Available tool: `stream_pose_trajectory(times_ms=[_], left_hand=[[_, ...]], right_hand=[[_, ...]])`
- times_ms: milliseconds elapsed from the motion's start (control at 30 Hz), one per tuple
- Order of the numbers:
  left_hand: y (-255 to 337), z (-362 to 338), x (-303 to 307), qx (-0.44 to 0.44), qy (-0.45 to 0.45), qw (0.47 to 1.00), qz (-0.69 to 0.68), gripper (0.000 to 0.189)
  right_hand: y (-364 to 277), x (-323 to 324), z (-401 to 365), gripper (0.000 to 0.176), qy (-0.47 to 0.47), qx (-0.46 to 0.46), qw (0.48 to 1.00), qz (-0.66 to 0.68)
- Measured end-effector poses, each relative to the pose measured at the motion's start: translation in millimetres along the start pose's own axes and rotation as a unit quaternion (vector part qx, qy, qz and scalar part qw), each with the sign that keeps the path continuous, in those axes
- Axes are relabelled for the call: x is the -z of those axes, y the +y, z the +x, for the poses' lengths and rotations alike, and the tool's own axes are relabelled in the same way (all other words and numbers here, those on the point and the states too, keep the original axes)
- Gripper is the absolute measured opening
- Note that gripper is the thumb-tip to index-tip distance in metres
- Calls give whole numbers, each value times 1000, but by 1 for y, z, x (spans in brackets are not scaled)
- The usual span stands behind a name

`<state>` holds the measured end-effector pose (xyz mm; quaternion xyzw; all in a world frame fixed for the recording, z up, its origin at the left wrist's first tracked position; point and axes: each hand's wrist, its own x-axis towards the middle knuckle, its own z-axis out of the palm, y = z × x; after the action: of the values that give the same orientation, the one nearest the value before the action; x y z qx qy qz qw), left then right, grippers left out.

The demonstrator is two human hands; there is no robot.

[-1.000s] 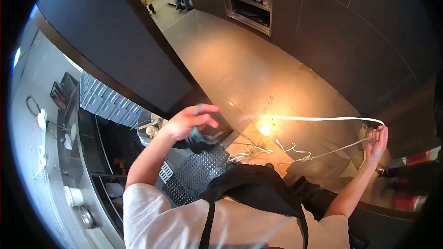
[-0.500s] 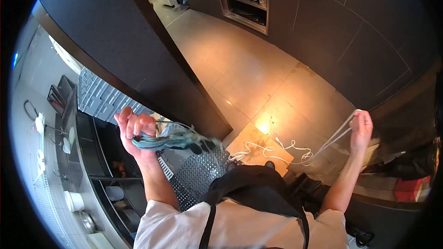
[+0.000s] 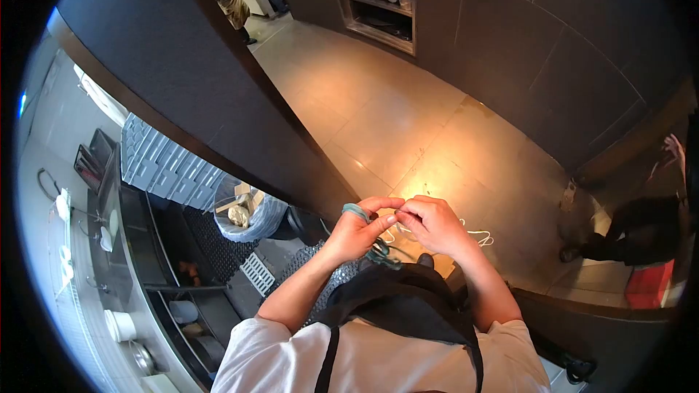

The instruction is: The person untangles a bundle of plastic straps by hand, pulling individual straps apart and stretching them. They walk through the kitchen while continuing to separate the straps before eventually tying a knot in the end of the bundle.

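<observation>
My left hand (image 3: 355,233) is closed, with a bundle of teal cord (image 3: 355,210) looped round it. More of the teal strands (image 3: 383,253) hang below the fingers, in front of the dark apron. Against the left fingertips, my right hand (image 3: 435,224) is pinched closed. Whatever lies between the right fingertips is too small to make out. Beneath the hands, part of a white cord (image 3: 479,237) lies in loose curves on the floor; the hands hide the rest.
A dark partition (image 3: 196,87) slants along the left, with a lined bin (image 3: 251,229) and stacked grey crates (image 3: 164,160) behind it. A person (image 3: 229,4) stands far back. Another hand (image 3: 674,147) shows at the right edge, above a red box (image 3: 646,286).
Both hands have come together in front of the body from wide apart. The light cord stretched from my right hand is no longer visible. The teal bundle now hangs below my left hand.
</observation>
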<state>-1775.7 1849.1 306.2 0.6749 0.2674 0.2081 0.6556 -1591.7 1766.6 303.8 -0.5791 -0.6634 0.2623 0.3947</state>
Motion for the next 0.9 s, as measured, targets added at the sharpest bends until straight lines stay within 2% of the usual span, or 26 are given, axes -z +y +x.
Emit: stream_pose_trajectory(times_ms=[133,267,367,567,667,767,900], left_hand=[[2,7,-2,9,-12,1000,-18,26],[2,8,-5,19,-36,999,-17,22],[-3,9,-2,27,-43,998,39,18],[-12,8,-1,50,-50,998,-5,15],[-12,6,10,37,-21,999,12,12],[-17,5,29,13,33,998,-42,8],[-17,8,32,42,46,997,-51,15]], right_hand=[[-1,6,-2,14,19,-49,996,67],[5,1,-9,15,28,-36,996,75],[6,1,-11,15,26,-51,994,90],[6,5,-11,17,12,-70,991,114],[15,8,-16,17,12,-97,985,143],[23,19,-22,17,25,-119,981,152],[17,27,-16,15,34,-108,985,131]])
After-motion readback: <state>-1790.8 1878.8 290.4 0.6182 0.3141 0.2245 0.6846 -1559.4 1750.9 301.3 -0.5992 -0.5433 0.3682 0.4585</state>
